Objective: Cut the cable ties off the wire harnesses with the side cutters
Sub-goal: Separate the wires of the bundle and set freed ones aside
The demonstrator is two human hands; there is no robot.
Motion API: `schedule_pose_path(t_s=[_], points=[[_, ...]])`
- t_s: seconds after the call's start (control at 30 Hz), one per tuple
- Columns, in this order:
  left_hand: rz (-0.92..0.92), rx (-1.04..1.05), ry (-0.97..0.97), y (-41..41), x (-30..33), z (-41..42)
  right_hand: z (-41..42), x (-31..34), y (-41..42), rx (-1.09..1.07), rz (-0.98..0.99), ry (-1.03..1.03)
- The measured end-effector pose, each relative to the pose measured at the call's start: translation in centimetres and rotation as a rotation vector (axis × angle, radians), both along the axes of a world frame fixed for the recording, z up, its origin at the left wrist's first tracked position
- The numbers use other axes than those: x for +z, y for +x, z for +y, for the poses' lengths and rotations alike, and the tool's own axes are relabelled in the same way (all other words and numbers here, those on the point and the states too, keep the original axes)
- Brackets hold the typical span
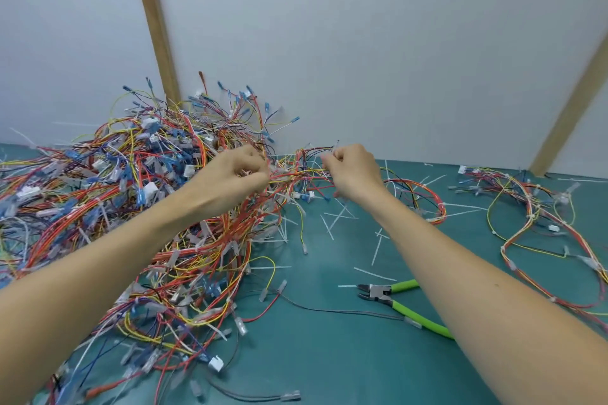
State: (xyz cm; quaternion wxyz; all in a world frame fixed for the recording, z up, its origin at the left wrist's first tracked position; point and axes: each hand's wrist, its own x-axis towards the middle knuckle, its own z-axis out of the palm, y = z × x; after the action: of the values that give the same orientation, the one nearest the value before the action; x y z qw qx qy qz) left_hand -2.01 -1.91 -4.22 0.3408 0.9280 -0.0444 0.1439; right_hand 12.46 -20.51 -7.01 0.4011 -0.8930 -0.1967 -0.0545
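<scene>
A big tangled pile of wire harnesses (pixel 131 207), red, yellow and blue with white connectors, covers the left of the green mat. My left hand (pixel 237 174) and my right hand (pixel 352 171) both grip one red and yellow wire harness (pixel 296 174) stretched between them above the pile's right edge. The side cutters (pixel 394 301), with lime green handles and jaws slightly apart, lie on the mat under my right forearm, held by neither hand. Several cut white cable ties (pixel 332 220) are scattered on the mat near the hands.
A loose wire harness (pixel 543 227) lies spread at the right of the green mat (pixel 329 355). A white wall with two wooden battens (pixel 154 26) stands right behind. A thin dark wire (pixel 329 309) runs across the mat by the cutters.
</scene>
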Motion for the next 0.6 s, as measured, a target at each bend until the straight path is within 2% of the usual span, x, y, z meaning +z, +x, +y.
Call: schedule_pose_path(t_s=[0.13, 0.23, 0.3, 0.33, 0.37, 0.47, 0.5, 0.57, 0.6], points=[[-0.166, 0.085, -0.272, -0.2, 1.1, 0.0, 0.2, -1.7, 1.7, -0.120, 0.135, -0.020], [-0.232, 0.203, -0.509, 0.2, 1.9, 1.8, -1.2, -2.8, 3.0, -0.205, 0.206, 0.123], [-0.313, 0.435, -0.622, 0.2, 2.6, 3.7, -2.9, -3.3, 4.0, -0.230, 0.266, 0.187], [-0.368, 0.570, -0.591, 0.2, 2.7, 4.9, -3.7, -3.6, 4.6, -0.287, 0.272, 0.234], [-0.370, 0.669, -0.449, 0.2, 2.7, 6.0, -4.4, -3.7, 4.7, -0.325, 0.295, 0.324], [-0.006, 0.723, 0.273, 0.5, 2.4, 6.4, -5.6, -4.1, 5.1, -0.270, 0.374, 0.557], [0.037, 0.737, 0.474, 0.8, 2.1, 5.4, -5.6, -4.0, 4.9, -0.219, 0.387, 0.567], [-0.063, 0.758, 0.705, 1.5, 1.3, 2.6, -5.3, -3.0, 4.2, -0.126, 0.359, 0.534], [-0.137, 0.710, 0.736, 1.8, 1.1, 0.9, -5.3, -2.4, 3.7, -0.093, 0.296, 0.476]])
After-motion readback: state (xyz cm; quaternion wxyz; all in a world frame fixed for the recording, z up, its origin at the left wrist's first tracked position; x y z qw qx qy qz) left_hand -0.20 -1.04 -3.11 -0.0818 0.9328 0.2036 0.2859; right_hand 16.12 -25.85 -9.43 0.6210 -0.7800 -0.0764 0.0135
